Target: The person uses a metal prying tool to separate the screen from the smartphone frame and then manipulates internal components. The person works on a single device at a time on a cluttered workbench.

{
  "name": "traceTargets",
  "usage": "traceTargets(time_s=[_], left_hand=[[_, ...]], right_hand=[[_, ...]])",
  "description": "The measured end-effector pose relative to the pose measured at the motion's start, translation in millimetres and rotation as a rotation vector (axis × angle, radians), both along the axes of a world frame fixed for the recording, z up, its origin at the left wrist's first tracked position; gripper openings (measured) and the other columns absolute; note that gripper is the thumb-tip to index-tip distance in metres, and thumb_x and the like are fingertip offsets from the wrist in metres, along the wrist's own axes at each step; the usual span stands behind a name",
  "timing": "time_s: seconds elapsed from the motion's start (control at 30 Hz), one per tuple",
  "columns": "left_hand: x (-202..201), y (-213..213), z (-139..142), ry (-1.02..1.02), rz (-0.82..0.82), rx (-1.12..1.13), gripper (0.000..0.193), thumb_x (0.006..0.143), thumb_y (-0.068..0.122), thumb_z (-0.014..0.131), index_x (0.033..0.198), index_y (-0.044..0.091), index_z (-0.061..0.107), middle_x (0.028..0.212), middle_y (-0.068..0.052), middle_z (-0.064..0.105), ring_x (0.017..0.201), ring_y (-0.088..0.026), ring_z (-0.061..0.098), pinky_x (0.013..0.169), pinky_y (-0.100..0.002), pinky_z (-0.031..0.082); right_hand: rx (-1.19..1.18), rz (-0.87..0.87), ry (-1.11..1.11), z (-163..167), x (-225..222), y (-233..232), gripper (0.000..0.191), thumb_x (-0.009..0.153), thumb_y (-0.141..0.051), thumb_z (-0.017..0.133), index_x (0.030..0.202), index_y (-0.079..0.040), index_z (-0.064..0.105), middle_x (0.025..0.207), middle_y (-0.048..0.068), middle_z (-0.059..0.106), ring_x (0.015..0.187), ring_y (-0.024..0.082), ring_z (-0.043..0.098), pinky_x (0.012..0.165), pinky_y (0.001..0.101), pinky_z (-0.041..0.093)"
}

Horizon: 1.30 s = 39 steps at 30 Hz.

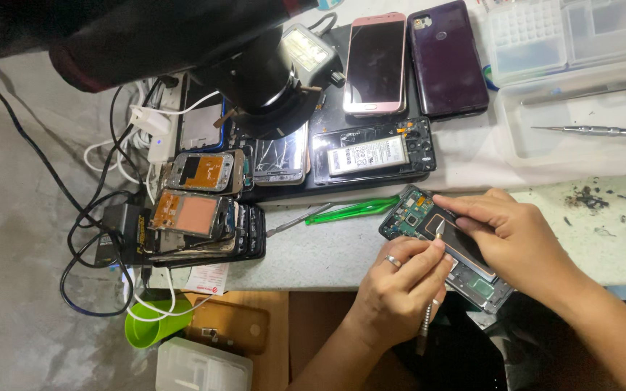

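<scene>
The left hand grips a thin metal tool, tip on the opened phone at the near table edge. The right hand presses the phone down, fingers curled. A green pry tool lies just left.

Even, soft overhead light, sharp centre, faint shadows, blurred dark top-left corner.
</scene>
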<state>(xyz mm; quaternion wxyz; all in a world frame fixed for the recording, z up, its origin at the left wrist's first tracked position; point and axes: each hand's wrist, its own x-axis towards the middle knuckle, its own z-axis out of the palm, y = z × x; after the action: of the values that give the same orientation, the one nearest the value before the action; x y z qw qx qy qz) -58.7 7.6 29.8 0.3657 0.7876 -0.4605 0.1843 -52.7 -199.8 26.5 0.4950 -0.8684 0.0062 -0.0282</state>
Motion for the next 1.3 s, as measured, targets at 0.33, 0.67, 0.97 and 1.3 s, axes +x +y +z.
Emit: traceTargets(time_s=[0.33, 0.67, 0.97, 1.3], left_hand=[[-6, -4, -11, -0.111, 0.142, 0.073, 0.033, 0.084, 0.009, 0.079, 0.116, 0.003, 0.075, 0.125, -0.014, 0.072, 0.122, -0.034, 0.067, 0.112, -0.05, 0.05], [-5, -8, -11, -0.072, 0.167, 0.028, 0.032, 0.085, 0.007, 0.078, 0.117, 0.003, 0.074, 0.122, -0.018, 0.071, 0.122, -0.035, 0.069, 0.114, -0.05, 0.053], [-6, -13, -5, -0.079, 0.198, -0.027, 0.031, 0.085, 0.004, 0.078, 0.115, 0.0, 0.074, 0.113, -0.015, 0.074, 0.114, -0.031, 0.07, 0.109, -0.047, 0.056], [-5, -11, -4, -0.063, 0.153, 0.026, 0.039, 0.078, 0.005, 0.078, 0.117, -0.001, 0.073, 0.115, -0.017, 0.072, 0.114, -0.032, 0.069, 0.107, -0.047, 0.056]], right_hand=[[-0.002, -0.003, -0.027, -2, 1, -2, 0.043, 0.085, -0.003, 0.067, 0.124, -0.019, 0.075, 0.092, 0.005, 0.075, 0.082, 0.017, 0.066, 0.076, 0.0292, 0.052], [-0.007, -0.001, -0.121, 10, -4, 0, 0.041, 0.085, -0.006, 0.065, 0.125, -0.013, 0.071, 0.109, 0.007, 0.07, 0.093, 0.02, 0.067, 0.08, 0.0313, 0.054], [-0.238, -0.066, -0.213, 0, -12, -3, 0.021, 0.085, -0.013, 0.071, 0.105, -0.008, 0.075, 0.088, 0.008, 0.069, 0.084, 0.027, 0.066, 0.075, 0.0374, 0.05], [-0.259, -0.041, -0.305, -14, -12, -7, 0.019, 0.086, -0.01, 0.07, 0.104, -0.008, 0.074, 0.091, 0.006, 0.068, 0.087, 0.027, 0.064, 0.084, 0.0383, 0.047]])
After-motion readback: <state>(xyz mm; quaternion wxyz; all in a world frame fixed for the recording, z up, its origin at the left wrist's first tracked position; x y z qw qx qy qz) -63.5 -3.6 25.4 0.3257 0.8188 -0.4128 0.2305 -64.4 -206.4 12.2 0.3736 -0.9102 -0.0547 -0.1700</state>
